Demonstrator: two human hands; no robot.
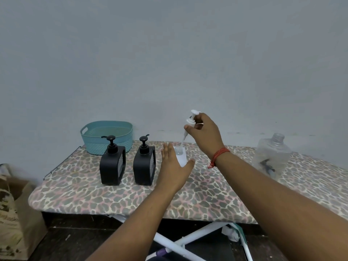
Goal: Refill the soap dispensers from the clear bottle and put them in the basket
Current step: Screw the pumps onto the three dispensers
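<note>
My right hand (202, 134) pinches a white pump (192, 119), lifted so its tube hangs over the neck of a small clear dispenser (179, 155). My left hand (174, 166), fingers straight, rests against that dispenser's side. Two black dispensers (113, 166) (144, 163) stand left of it on the worktop (207, 194), pumps on. Teal basket (107, 136) behind them. Clear bottle (272, 157), uncapped, stands far right.

Colours and patterns on your ironing board, against a plain grey-blue wall.

At centre left you see two matte black soap dispensers (112, 167) (144, 163); behind them sits a teal woven-texture basket (107, 136). The board cover (197, 196) is leopard print in tan, grey and pink. A white pump (192, 119) shows centre, a red thread bracelet (218, 155) beside it, a clear bottle (271, 157) at right.
</note>
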